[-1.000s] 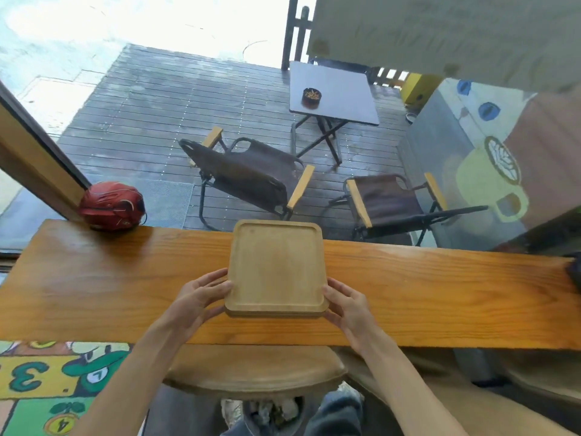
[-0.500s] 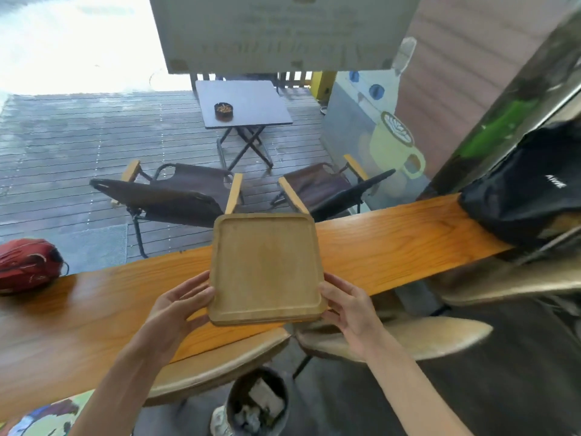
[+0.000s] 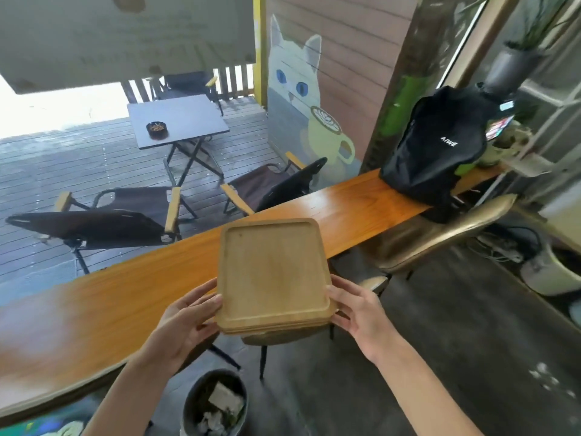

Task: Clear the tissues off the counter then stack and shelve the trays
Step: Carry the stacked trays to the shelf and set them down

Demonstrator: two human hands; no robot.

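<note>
A: What's being carried?

B: A stack of pale square wooden trays with rounded corners and raised rims, held level in the air above the near edge of the long glossy orange-brown wooden counter. The top tray is bare; I cannot tell how many lie under it.

A: And the grip?

B: The left hand clasps the stack's 9 o'clock edge, fingers curled beneath and thumb on the rim. The right hand clamps the 3 o'clock edge the same way.

A: Any containers?

B: At 6 o'clock, on the floor, a round dark bin holds crumpled white tissues. At 2 o'clock a black fabric backpack sits on the counter. Outside, at 11 o'clock, a small dark ashtray holding butts sits on a grey folding table.
</note>
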